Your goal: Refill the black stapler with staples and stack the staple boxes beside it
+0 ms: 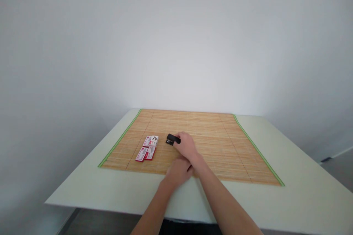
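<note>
Slatted mat (217, 139) underlies the right hand (186, 146), which grips a black stapler (171, 138); boxes (150, 151) lie left of that hand. Left hand (178, 170) (grip not discernible): beside the right.

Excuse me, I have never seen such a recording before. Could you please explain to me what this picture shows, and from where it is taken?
There is no machine here: these are a person's own bare hands. The single picture comes from a camera worn on the head, looking forward and down. In front is a white table with a bamboo mat edged in green. The right hand holds one end of a black stapler. The left hand is close to the right wrist, at the mat's near edge; I cannot tell whether it holds anything. Left of the stapler, small red-and-white boxes lie grouped together.
</note>
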